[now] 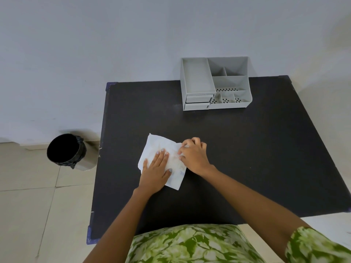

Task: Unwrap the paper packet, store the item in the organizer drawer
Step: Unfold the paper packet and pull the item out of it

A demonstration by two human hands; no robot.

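On one black table (247, 149), one paper packet (157, 147), left hand (155, 173) flat, right hand (193, 156) pinching it, one organizer (214, 82), two drawers (197, 102).

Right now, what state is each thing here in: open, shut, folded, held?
Paper packet: partly unfolded, lying flat on the table.
Left hand: open, palm pressing the paper.
Right hand: fingers curled on the paper's right edge.
Organizer: both drawers shut, top compartments look empty.
Bin: open, black liner.

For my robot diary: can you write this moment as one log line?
step: unwrapping | left hand flat on paper | right hand pinching its edge | drawers closed
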